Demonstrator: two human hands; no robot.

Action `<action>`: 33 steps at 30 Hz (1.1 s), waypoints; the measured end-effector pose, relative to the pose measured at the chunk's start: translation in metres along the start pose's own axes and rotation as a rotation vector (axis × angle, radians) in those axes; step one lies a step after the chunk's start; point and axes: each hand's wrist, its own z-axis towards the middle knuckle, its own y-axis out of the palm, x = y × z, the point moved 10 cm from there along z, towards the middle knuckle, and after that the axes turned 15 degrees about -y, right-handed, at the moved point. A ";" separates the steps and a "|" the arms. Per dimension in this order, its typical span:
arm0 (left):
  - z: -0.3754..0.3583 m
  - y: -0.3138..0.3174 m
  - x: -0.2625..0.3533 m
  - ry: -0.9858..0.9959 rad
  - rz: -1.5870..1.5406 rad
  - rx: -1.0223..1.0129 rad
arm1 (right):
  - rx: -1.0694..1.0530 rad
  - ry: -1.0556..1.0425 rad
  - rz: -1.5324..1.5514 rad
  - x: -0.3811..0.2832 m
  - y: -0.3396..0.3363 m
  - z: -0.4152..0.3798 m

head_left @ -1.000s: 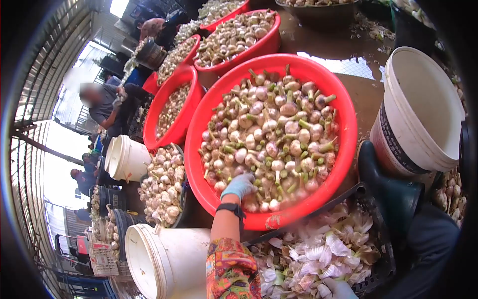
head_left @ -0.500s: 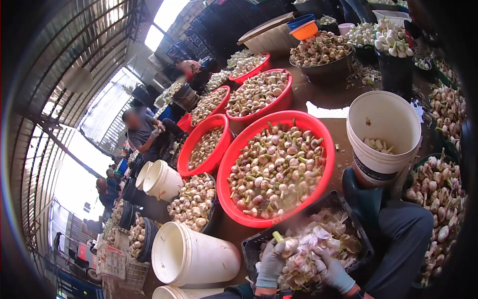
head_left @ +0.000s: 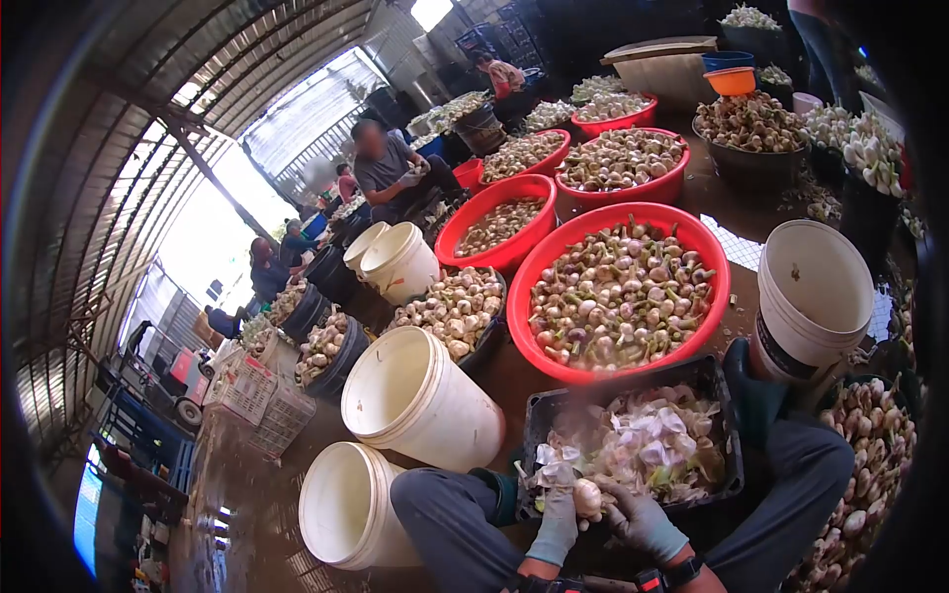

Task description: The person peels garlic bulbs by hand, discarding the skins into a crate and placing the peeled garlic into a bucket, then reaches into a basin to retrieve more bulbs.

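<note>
A pale garlic bulb (head_left: 588, 499) sits between my two gloved hands, over the near edge of a black crate (head_left: 733, 447). My left hand (head_left: 556, 526) is closed on the bulb from the left, with papery skin around its upper fingers. My right hand (head_left: 643, 524) has its fingers bent against the bulb's right side; its fingertips are partly hidden. Loose garlic skins (head_left: 657, 440), white and purplish, fill the crate between my knees. Just beyond the crate is a red tub (head_left: 521, 326) full of garlic bulbs with short stems.
White buckets (head_left: 474, 420) stand at my left, another white bucket (head_left: 781, 336) at my right with a few pieces inside. A heap of garlic (head_left: 870, 455) lies by my right knee. More red tubs (head_left: 544, 232) stand farther back, near a seated person (head_left: 386, 178).
The view has swung left, so everything sits farther right. My hands have come together at the crate's near edge; my right hand has left the skins and now meets the bulb.
</note>
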 end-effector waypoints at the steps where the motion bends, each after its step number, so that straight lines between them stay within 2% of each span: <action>1: 0.006 0.003 -0.013 -0.096 0.036 -0.019 | -0.106 0.082 -0.034 0.010 0.010 -0.005; 2: 0.012 0.003 -0.025 -0.192 0.073 -0.038 | -0.212 0.164 -0.067 0.021 0.020 -0.011; 4: 0.017 0.003 -0.027 -0.243 0.110 0.003 | -0.207 0.109 -0.091 0.022 0.021 -0.007; 6: 0.021 -0.004 -0.035 -0.334 -0.027 0.150 | -0.242 0.220 -0.210 0.027 0.021 -0.012; 10: 0.031 -0.006 -0.039 -0.358 -0.066 0.116 | -0.275 0.315 -0.283 0.031 0.026 -0.010; 11: 0.032 -0.007 -0.038 -0.359 -0.069 0.098 | -0.171 0.191 -0.295 0.033 0.027 -0.011; 12: 0.031 -0.013 -0.039 -0.368 -0.075 0.106 | -0.179 0.198 -0.288 0.034 0.030 -0.011; 14: 0.030 -0.008 -0.036 -0.352 0.054 -0.007 | -0.036 0.213 -0.142 0.034 0.024 -0.010; 16: 0.030 -0.011 -0.036 -0.353 0.074 0.008 | 0.025 0.216 -0.062 0.042 0.024 -0.013; 18: 0.033 -0.008 -0.035 -0.339 0.130 0.023 | -0.134 0.617 0.350 0.067 0.045 -0.034; 19: 0.036 -0.008 -0.039 -0.334 0.127 0.022 | -0.196 0.495 0.216 0.044 0.035 -0.018; 20: 0.041 -0.011 -0.047 -0.358 0.156 0.028 | -0.199 0.486 0.214 0.044 0.038 -0.020; 22: 0.038 -0.012 -0.046 -0.376 0.179 0.042 | -0.340 0.325 -0.304 0.036 0.039 -0.020; 24: 0.030 -0.008 -0.042 -0.403 0.203 0.050 | -0.337 0.337 -0.283 0.041 0.040 -0.022; 26: 0.017 0.003 -0.020 -0.372 0.214 0.061 | -0.201 0.243 -0.233 0.042 0.037 -0.022; 27: 0.012 0.006 -0.013 -0.341 0.223 0.067 | -0.204 0.243 -0.229 0.037 0.034 -0.021; 29: 0.015 0.007 -0.016 -0.353 0.278 0.036 | -0.001 0.631 0.460 0.042 0.031 -0.030; 30: 0.014 0.009 -0.018 -0.366 0.334 0.005 | 0.005 0.632 0.490 0.031 0.024 -0.025; 32: 0.009 0.014 -0.018 -0.362 0.315 0.007 | -0.216 0.607 0.290 0.038 0.013 -0.030; 33: 0.006 0.017 -0.017 -0.364 0.297 0.009 | -0.217 0.597 0.288 0.035 0.013 -0.029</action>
